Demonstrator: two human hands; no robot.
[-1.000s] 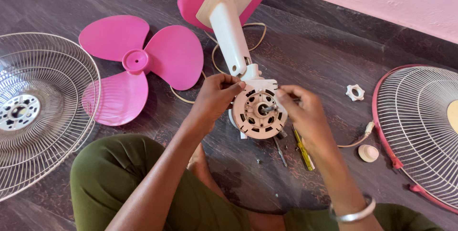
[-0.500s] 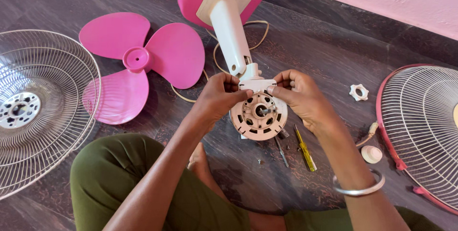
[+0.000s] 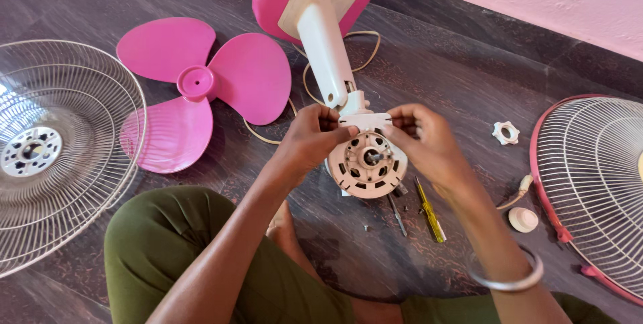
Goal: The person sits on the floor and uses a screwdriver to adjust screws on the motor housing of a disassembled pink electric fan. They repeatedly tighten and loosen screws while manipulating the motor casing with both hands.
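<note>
Centre frame: left hand (image 3: 309, 138) and right hand (image 3: 425, 140) pinch the top of the fan motor housing (image 3: 367, 161), fingers closed on it, steadying it face-up on the floor. Yellow screwdriver (image 3: 429, 212) lies just right.

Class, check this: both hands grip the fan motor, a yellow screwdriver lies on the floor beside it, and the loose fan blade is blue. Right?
Not quite. The head view shows the fan blade is pink, not blue. Both hands, left and right, do grip the motor, with the yellow screwdriver beside it.
</note>
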